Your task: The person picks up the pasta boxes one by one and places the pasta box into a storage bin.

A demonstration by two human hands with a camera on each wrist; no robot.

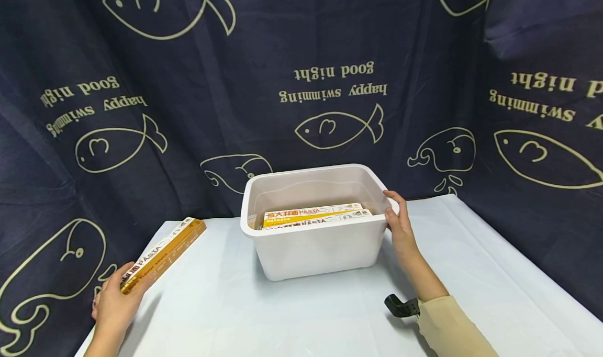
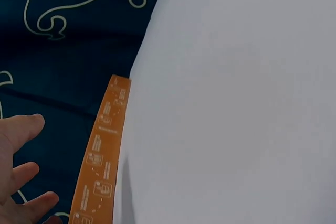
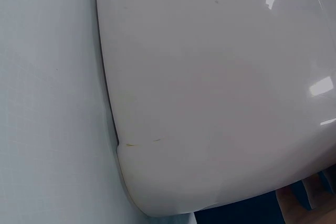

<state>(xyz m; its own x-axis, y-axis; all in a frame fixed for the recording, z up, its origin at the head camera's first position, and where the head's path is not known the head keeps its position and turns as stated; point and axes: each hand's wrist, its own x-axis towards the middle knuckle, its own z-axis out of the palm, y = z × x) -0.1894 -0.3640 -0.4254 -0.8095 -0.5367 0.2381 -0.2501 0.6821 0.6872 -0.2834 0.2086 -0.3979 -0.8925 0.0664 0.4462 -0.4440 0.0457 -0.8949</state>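
At the table's left edge, in the head view, my left hand point(image 1: 118, 302) is at the near end of an orange-and-white pasta box point(image 1: 165, 252). The left wrist view shows its fingers point(image 2: 23, 132) extended, with a gap between them and the box's orange side point(image 2: 102, 150). My right hand point(image 1: 400, 229) grips the right rim of a white plastic bin point(image 1: 322, 249). Inside the bin stand pasta boxes point(image 1: 315, 215), partly hidden by its front wall. The right wrist view is mostly filled by the bin's glossy wall point(image 3: 210, 87), with fingers point(image 3: 296, 205) at the lower right.
A white cloth point(image 1: 226, 304) covers the table. Dark blue curtains point(image 1: 264, 85) with fish and whale drawings hang behind it and at both sides. A black strap-like piece point(image 1: 400, 305) sits at the right wrist, beside the beige sleeve point(image 1: 452, 325).
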